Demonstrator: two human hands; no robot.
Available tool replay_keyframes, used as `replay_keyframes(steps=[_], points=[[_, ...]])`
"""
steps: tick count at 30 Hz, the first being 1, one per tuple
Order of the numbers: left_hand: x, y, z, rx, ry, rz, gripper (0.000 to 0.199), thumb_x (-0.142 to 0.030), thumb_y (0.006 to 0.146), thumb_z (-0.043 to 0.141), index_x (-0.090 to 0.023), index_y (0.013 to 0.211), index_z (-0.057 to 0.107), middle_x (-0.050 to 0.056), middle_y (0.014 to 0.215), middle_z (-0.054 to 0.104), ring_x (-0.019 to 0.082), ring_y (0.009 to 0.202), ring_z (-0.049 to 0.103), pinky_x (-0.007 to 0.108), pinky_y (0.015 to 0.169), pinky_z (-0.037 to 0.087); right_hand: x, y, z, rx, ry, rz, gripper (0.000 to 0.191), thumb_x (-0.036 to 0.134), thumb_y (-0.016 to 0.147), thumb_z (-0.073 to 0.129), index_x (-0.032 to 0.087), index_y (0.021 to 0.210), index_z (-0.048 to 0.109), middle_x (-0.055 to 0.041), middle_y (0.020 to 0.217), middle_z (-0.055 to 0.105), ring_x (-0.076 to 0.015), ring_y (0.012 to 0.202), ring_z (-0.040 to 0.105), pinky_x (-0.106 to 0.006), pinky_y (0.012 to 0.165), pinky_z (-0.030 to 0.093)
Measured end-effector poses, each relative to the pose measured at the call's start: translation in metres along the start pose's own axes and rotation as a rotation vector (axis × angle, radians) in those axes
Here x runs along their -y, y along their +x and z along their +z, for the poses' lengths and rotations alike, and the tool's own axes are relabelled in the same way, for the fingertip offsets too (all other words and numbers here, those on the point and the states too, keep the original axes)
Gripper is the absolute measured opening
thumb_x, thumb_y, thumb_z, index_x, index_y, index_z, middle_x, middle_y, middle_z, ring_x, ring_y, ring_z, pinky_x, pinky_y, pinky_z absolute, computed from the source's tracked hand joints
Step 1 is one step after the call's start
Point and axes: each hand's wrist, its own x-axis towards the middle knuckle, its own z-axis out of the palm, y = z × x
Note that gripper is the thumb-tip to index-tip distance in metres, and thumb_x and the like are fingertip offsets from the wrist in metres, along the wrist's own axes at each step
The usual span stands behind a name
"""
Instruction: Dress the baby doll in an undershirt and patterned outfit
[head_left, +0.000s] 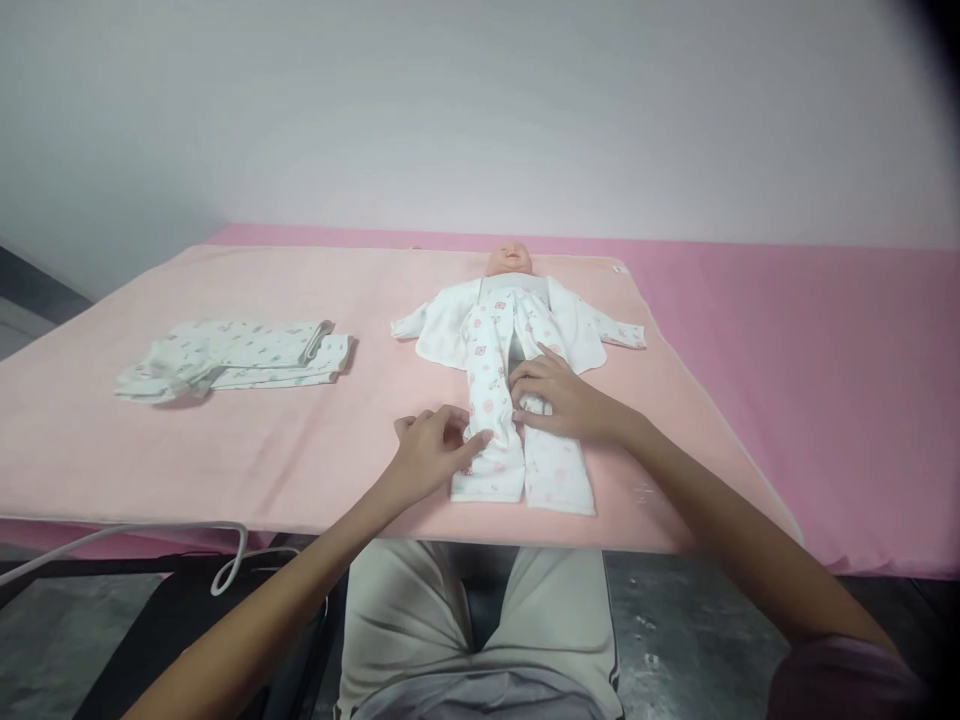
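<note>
A baby doll lies on its back, head at the far side. A white baby top is spread around its upper body, with both sleeves stretched outward. White baby pants with a pink print and grey waistband cover the doll's front and legs, the two legs pointing toward me. My left hand is closed at the outer edge of the left pant leg, thumb on top of the cloth. My right hand bends over the other pant leg, its fingertips closed on the fabric near the inner edge.
Folded white printed baby clothes lie to the left on a peach pad. Under the pad is a pink table covering. A white cable loops by the front left edge. The wall stands behind.
</note>
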Motion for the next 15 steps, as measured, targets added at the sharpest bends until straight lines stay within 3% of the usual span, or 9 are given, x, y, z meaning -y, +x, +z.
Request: replay_keyframes(steps=[2, 4, 7, 9, 12, 15], points=[[-0.008, 0.003, -0.003, 0.05, -0.093, -0.067, 0.054, -0.074, 0.093, 0.078, -0.022, 0.106, 0.07, 0.008, 0.098, 0.078, 0.038, 0.115, 0.07, 0.063, 0.12, 0.038, 0.002, 0.001, 0.0, 0.025, 0.03, 0.007, 0.015, 0.038, 0.107, 0.068, 0.025, 0.101, 0.07, -0.0024, 0.114, 0.073, -0.0245, 0.117, 0.068, -0.069, 0.146, 0.002], [-0.017, 0.005, -0.008, 0.1, -0.257, -0.14, 0.057, -0.074, 0.09, 0.081, -0.021, 0.105, 0.069, 0.01, 0.109, 0.079, 0.038, 0.118, 0.072, 0.057, 0.113, 0.048, 0.003, 0.002, 0.0, 0.032, 0.074, 0.019, 0.014, 0.037, 0.109, 0.064, 0.025, 0.103, 0.068, 0.0002, 0.104, 0.073, -0.0222, 0.107, 0.07, -0.067, 0.147, 0.0], [-0.028, 0.002, -0.018, 0.159, -0.536, -0.217, 0.06, -0.072, 0.091, 0.082, -0.021, 0.118, 0.065, 0.013, 0.127, 0.077, 0.035, 0.119, 0.075, 0.048, 0.097, 0.059, 0.004, 0.004, 0.001, 0.02, 0.123, 0.033, 0.01, 0.033, 0.108, 0.063, 0.025, 0.106, 0.068, 0.0012, 0.103, 0.074, -0.0214, 0.103, 0.071, -0.067, 0.148, 0.0], [-0.029, -0.002, -0.025, 0.158, -0.622, -0.259, 0.063, -0.068, 0.09, 0.086, -0.023, 0.124, 0.058, 0.012, 0.127, 0.076, 0.031, 0.111, 0.077, 0.043, 0.087, 0.061, 0.002, 0.006, 0.002, 0.02, 0.091, 0.018, 0.009, 0.032, 0.106, 0.064, 0.025, 0.103, 0.069, 0.0004, 0.104, 0.074, -0.0223, 0.106, 0.072, -0.068, 0.147, 0.001], [-0.017, -0.005, -0.034, 0.151, -0.613, -0.278, 0.073, -0.064, 0.087, 0.092, -0.028, 0.13, 0.045, 0.006, 0.116, 0.077, 0.026, 0.097, 0.078, 0.037, 0.077, 0.06, -0.001, 0.008, 0.005, 0.045, -0.011, 0.005, 0.015, 0.033, 0.104, 0.068, 0.024, 0.093, 0.071, -0.0015, 0.105, 0.075, -0.024, 0.11, 0.072, -0.07, 0.146, 0.002], [0.004, -0.012, -0.037, 0.199, -0.586, -0.176, 0.074, -0.062, 0.091, 0.089, -0.03, 0.136, 0.039, 0.002, 0.104, 0.078, 0.024, 0.097, 0.077, 0.037, 0.081, 0.06, -0.001, 0.009, 0.005, 0.078, -0.074, 0.01, 0.017, 0.032, 0.104, 0.069, 0.024, 0.091, 0.076, -0.0021, 0.107, 0.076, -0.0237, 0.112, 0.073, -0.071, 0.146, 0.001]])
